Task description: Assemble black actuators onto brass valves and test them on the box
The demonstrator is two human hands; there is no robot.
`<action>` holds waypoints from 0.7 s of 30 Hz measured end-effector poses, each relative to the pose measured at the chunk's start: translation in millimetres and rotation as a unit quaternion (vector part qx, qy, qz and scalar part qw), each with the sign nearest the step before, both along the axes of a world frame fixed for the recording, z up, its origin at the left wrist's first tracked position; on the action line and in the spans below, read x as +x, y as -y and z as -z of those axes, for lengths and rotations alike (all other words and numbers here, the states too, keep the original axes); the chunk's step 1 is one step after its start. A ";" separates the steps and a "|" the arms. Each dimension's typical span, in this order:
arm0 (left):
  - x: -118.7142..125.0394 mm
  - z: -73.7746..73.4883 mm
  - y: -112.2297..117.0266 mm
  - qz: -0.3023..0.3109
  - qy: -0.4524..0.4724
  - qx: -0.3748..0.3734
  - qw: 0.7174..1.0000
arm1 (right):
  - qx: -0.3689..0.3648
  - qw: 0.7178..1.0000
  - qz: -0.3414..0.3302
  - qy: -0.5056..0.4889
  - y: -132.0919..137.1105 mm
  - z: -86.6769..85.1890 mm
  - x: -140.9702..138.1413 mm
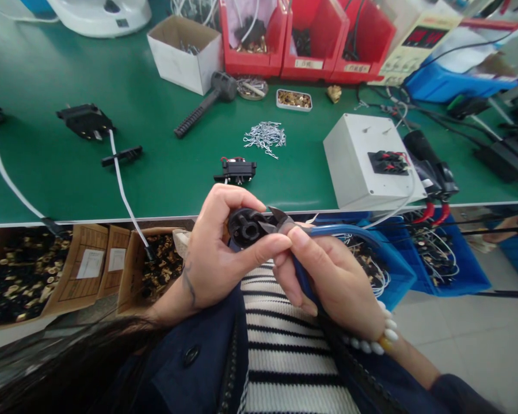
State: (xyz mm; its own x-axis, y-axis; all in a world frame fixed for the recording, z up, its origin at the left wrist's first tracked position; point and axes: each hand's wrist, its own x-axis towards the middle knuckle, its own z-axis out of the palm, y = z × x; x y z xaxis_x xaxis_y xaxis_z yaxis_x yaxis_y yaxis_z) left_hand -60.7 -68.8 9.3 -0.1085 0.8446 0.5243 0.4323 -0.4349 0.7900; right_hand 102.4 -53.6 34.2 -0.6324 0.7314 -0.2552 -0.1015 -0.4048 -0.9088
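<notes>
My left hand [218, 247] is closed around a round black plastic part [244, 228] with a hole in its middle, held just off the table's front edge. In my right hand [328, 270] are cutting pliers [345, 230] with blue handles. Their dark jaws reach the right side of the black part, close to my left thumb and forefinger. Whether the jaws bite on anything there I cannot tell. Just beyond my left hand a small black module [237, 171] with a red wire lies on the table, and behind it is a pile of silver clips [265, 137].
On the green table [155, 178] are a black mallet [207, 103], a white box [184, 54], red bins [254, 57], a tray of brass pieces [294, 99] and a grey box [362, 161]. Corded black parts [86, 122] lie left. Cartons [80, 259] and blue crates [470, 276] stand below the edge.
</notes>
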 end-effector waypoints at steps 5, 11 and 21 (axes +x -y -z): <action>-3.9 -2.0 -2.1 0.028 -0.031 0.012 0.999 | -0.034 0.999 -0.030 -0.003 -2.9 -0.7 5.2; -5.2 -6.1 1.0 0.028 -0.039 -0.032 0.998 | -0.027 0.999 -0.027 -0.014 -3.2 2.1 2.2; -7.9 -5.3 1.1 0.069 -0.029 -0.032 0.997 | -0.027 0.999 -0.044 -0.018 -3.1 0.5 4.3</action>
